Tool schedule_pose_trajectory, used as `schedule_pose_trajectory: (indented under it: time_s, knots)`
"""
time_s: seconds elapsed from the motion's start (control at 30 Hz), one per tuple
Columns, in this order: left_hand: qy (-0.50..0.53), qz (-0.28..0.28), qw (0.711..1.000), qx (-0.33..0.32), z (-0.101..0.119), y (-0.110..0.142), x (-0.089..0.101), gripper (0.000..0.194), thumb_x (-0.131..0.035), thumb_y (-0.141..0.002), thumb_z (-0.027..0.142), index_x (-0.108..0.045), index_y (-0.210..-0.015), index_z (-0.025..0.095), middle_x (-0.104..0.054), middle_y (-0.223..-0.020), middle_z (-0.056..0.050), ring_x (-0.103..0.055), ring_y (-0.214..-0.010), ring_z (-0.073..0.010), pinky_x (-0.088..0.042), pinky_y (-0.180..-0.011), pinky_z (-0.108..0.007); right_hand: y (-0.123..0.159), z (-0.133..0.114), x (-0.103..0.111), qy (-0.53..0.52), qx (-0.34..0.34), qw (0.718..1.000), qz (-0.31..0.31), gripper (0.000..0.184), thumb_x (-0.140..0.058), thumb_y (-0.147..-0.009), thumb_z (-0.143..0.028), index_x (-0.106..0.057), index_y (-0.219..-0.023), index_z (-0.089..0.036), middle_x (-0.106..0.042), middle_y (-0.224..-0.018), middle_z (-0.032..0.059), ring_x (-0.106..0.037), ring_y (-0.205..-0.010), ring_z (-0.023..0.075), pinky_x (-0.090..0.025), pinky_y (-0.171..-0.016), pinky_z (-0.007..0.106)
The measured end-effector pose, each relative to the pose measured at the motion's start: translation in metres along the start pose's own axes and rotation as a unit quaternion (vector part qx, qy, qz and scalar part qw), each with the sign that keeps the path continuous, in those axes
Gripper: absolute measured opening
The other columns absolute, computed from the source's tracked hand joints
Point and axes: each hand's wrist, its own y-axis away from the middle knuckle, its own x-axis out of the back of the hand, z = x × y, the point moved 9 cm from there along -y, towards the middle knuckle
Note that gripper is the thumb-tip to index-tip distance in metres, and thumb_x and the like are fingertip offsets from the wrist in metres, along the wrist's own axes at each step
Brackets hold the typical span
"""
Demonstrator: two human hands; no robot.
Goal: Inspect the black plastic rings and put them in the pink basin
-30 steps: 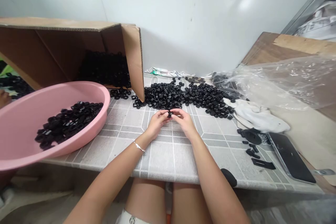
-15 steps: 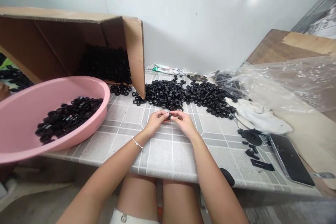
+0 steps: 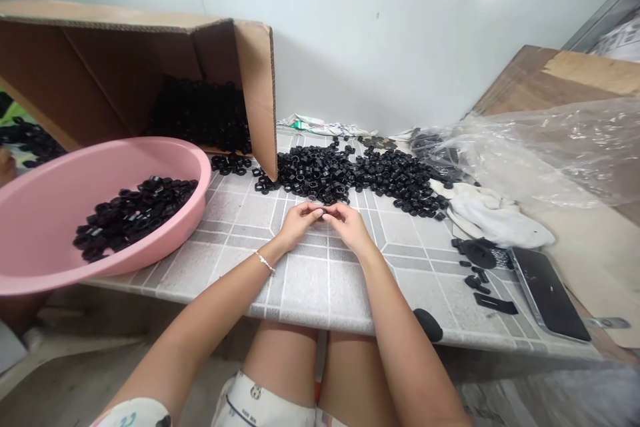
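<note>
My left hand [image 3: 298, 223] and my right hand [image 3: 347, 221] meet above the tablecloth, fingertips closed together on one small black part [image 3: 323, 211]. Most of that part is covered by fingers, so its exact shape cannot be made out. Just beyond the fingertips lies a heap of black ring-shaped nuts [image 3: 315, 170]. Touching it on the right is a pile of small black round pieces [image 3: 395, 177]. To the left, a pink basin [image 3: 150, 253] holds more black nuts [image 3: 135, 213].
A cardboard box [image 3: 257, 87] lies on its side behind the basin, with black parts inside. On the right are a white cloth [image 3: 505, 217], clear plastic sheeting [image 3: 550, 153], a phone [image 3: 547, 293] and black scraps [image 3: 495, 303]. Another person's hand [image 3: 6, 165] shows at the far left edge.
Both hands stay together on the small black part, with only slight finger movement. The view has shifted a little, so the table and basin appear slightly higher.
</note>
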Motion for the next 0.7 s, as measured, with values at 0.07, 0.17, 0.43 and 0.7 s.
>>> schedule_pose_trajectory:
  time_s: [0.07, 0.17, 0.43, 0.7]
  knots:
    - [0.016, -0.009, 1.000, 0.022, -0.003, 0.000, -0.004, 0.041, -0.075, -0.066, 0.050, -0.064, -0.078, 0.013, -0.065, -0.073, -0.003, -0.059, -0.070, -0.0141, -0.045, -0.069, -0.027, 0.004, 0.001, 0.003, 0.001, -0.001, 0.999, 0.040, 0.024, -0.061, -0.079, -0.043, -0.066, -0.088, -0.021, -0.066, -0.084, 0.0049, -0.062, -0.077, 0.0203, -0.050, -0.077, 0.036]
    - [0.074, -0.004, 0.997, 0.038, -0.005, 0.000, -0.006, 0.044, -0.076, -0.064, 0.051, -0.061, -0.080, 0.013, -0.065, -0.076, -0.002, -0.062, -0.073, -0.0138, -0.048, -0.076, -0.030, 0.011, -0.007, 0.004, 0.070, 0.049, 0.991, 0.100, 0.029, -0.055, -0.084, -0.043, -0.066, -0.101, -0.022, -0.062, -0.095, 0.0079, -0.061, -0.087, 0.0223, -0.050, -0.081, 0.038]
    - [0.101, -0.057, 0.988, 0.098, -0.010, 0.005, -0.014, 0.045, -0.075, -0.068, 0.052, -0.059, -0.085, 0.013, -0.069, -0.080, -0.007, -0.066, -0.077, -0.0169, -0.050, -0.081, -0.034, 0.017, -0.027, -0.004, 0.215, 0.136, 0.962, 0.096, 0.026, -0.047, -0.088, -0.024, -0.061, -0.110, -0.022, -0.058, -0.103, 0.0101, -0.057, -0.095, 0.0242, -0.047, -0.087, 0.040]
    - [0.079, -0.088, 0.988, 0.099, -0.009, 0.009, -0.024, 0.049, -0.070, -0.069, 0.060, -0.061, -0.083, 0.014, -0.068, -0.075, -0.006, -0.064, -0.075, -0.0180, -0.050, -0.074, -0.031, 0.022, -0.032, -0.003, 0.315, 0.111, 0.936, 0.110, 0.015, -0.047, -0.086, -0.023, -0.059, -0.096, -0.022, -0.058, -0.091, 0.0087, -0.055, -0.083, 0.0247, -0.043, -0.075, 0.037]
